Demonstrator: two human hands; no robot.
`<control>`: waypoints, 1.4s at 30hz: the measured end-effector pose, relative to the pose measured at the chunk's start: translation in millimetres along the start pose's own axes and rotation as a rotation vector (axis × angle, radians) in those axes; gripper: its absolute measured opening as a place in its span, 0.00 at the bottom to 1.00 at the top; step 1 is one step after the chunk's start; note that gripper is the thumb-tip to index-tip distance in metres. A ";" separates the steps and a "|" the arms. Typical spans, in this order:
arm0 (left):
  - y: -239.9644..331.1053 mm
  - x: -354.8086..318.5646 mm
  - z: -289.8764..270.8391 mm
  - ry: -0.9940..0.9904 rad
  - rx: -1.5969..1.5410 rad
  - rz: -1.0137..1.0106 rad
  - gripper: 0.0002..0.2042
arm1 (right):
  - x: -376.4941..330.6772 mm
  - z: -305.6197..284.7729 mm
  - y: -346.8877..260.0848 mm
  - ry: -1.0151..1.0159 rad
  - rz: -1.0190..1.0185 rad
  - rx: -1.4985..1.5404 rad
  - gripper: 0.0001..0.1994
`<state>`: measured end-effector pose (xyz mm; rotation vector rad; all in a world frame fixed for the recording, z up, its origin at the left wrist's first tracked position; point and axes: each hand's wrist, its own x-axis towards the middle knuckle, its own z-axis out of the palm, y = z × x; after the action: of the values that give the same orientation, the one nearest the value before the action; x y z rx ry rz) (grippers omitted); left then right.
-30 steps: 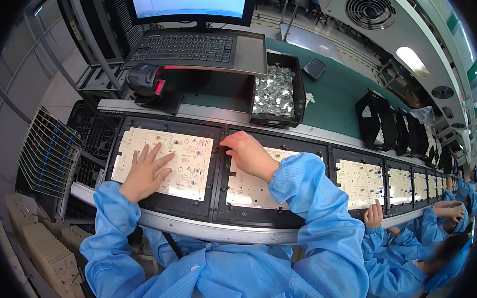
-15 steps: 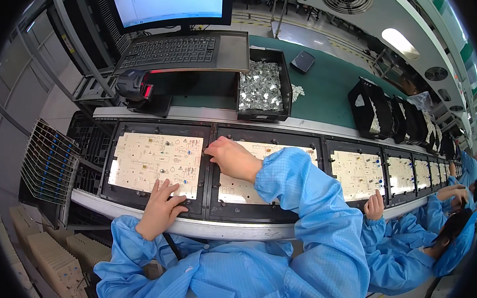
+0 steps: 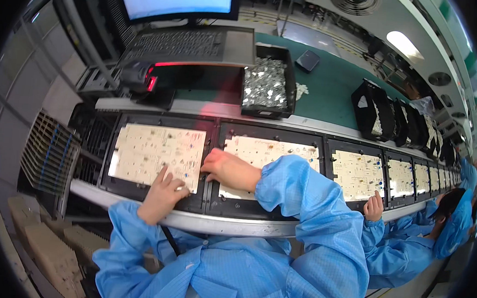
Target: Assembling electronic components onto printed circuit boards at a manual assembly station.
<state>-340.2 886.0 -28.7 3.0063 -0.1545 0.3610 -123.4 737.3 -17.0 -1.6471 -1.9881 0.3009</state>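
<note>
A cream-coloured circuit board [image 3: 156,152] with small parts on it lies in a black carrier frame [image 3: 137,191] in front of me. My left hand [image 3: 163,196] rests at the board's lower right edge, its fingers apart and holding nothing. At the board's right edge, by the bar between two carriers, my right hand [image 3: 229,170] has its fingers bunched together. What they pinch, if anything, is hidden. Under my right wrist and sleeve lies a second board [image 3: 271,146], partly covered, in the neighbouring carrier.
A scanner [image 3: 139,78] glows red beyond the carriers, below a keyboard [image 3: 176,44]. Beside it stands a black bin [image 3: 265,85] of shiny metal pieces. More boards run off to the right, where a co-worker's hand [image 3: 374,206] touches one. A wire rack [image 3: 50,154] stands left.
My right hand has slid down along the board's right edge toward me. My left hand has shifted slightly, still with fingers apart. A red light streak now shows near the scanner.
</note>
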 end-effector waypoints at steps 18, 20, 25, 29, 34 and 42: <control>-74.0 -77.8 -29.7 0.209 -0.323 -0.462 0.11 | 16.9 18.9 27.9 -0.132 -0.055 0.068 0.07; -73.3 -82.0 -29.0 0.204 -0.300 -0.433 0.09 | 26.6 12.5 28.6 -0.149 -0.200 0.011 0.06; -75.3 -76.3 -28.3 0.199 -0.192 -0.311 0.08 | 46.1 2.8 34.5 -0.211 -0.723 -0.296 0.04; -84.4 -62.4 -31.4 0.140 -0.064 -0.165 0.07 | 59.0 0.4 41.4 -0.265 -0.867 -0.268 0.04; -92.3 -52.0 -33.0 0.110 0.027 -0.081 0.09 | 53.9 -7.9 42.8 -0.259 -0.638 -0.181 0.05; -109.6 -104.4 -13.8 0.504 0.153 -0.763 0.13 | 38.0 12.9 73.6 0.143 0.107 -0.442 0.12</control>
<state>-431.8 1005.1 -51.1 2.7080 1.0498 1.0172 -72.6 792.7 -54.1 -1.9829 -1.9548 -0.2322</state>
